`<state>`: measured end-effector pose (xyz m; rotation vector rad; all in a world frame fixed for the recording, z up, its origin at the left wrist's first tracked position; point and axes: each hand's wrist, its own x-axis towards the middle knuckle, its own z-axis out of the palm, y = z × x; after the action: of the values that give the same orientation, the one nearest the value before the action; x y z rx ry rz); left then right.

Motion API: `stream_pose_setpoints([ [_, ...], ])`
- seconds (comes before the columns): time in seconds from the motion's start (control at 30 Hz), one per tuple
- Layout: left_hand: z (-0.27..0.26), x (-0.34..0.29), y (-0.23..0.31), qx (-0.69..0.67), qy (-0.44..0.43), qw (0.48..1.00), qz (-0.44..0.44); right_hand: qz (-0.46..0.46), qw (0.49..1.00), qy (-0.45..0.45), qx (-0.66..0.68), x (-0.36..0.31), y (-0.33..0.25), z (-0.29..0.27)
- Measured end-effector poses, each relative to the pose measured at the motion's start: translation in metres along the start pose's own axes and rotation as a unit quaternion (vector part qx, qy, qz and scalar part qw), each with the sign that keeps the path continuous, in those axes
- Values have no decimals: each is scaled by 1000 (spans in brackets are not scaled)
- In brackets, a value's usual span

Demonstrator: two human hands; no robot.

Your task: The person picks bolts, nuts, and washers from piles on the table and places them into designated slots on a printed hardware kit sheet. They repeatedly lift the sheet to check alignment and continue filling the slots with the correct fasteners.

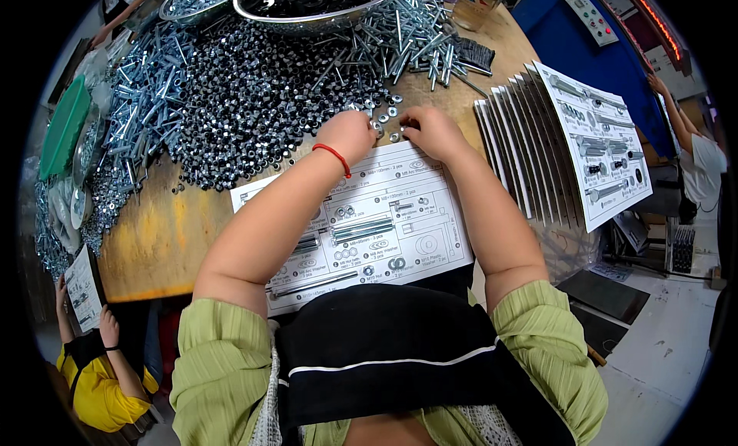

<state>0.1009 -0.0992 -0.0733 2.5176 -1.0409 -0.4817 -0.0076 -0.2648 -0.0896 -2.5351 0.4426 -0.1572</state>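
At the far edge of a printed parts sheet on a board, both hands reach among loose silver nuts. My left hand, with a red cord at its wrist, is closed beside the heap of dark-and-silver nuts; its fingertips are largely hidden. My right hand has its fingers curled in toward the small loose nuts, and what is in them is too small to make out. Several bolts and nuts lie on or appear on the sheet below my forearms.
Silver bolts and sleeves are piled on the wooden table. A metal bowl of black parts stands at the back. Upright printed boards stand at the right. A person in yellow holds a sheet at the left.
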Motion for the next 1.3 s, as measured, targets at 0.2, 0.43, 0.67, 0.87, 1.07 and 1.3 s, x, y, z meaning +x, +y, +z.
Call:
stream_pose_setpoints([
  [0.2,-35,-53,-30,-67,61,996,-5,86,994,-64,-6,8,-5,-7],
  [0.43,-52,-150,-124,-246,175,949,-86,35,997,-74,-11,13,-9,9],
  [0.67,-39,-225,-168,-398,234,874,-150,40,988,-105,108,25,-18,13],
  [0.87,-36,-252,-162,-319,238,899,-181,39,996,-61,-52,25,-36,25],
  [1.07,-29,-271,-133,-298,233,915,-139,-73,988,-116,68,-30,-112,18],
  [1.3,-17,-273,-105,-148,183,971,-40,-440,863,-236,-71,-101,-173,83],
])
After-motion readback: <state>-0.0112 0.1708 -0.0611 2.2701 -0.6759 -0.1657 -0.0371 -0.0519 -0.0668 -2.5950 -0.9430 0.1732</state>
